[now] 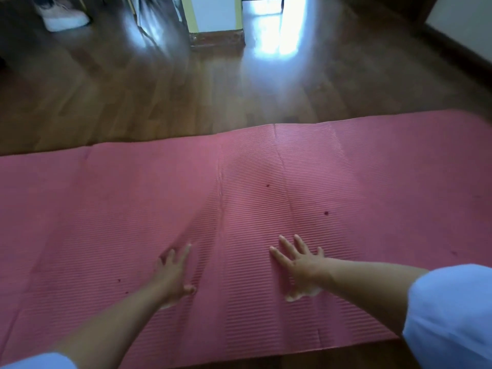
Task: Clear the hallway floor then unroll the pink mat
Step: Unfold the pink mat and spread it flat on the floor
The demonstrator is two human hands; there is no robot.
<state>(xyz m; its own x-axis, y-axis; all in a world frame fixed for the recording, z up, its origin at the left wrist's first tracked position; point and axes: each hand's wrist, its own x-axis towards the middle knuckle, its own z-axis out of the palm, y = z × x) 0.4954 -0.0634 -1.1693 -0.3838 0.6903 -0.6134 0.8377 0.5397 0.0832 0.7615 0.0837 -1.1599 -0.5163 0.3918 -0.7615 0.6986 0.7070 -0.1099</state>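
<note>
With the mat (266,209) unrolled across the floor (186,97), both the left hand (174,272) and right hand (298,262) lie flat and spread, so press outward toward the raised ridge just beyond the fingertips, evenly.

Dark glossy wood floor (133,102), doorway light glare (277,35), white wall (463,20).

No writing, label, brand, number or sign could be read anywhere in the view; the pink mat (266,195) showed only plain ribbing and a few dark specks.
</note>
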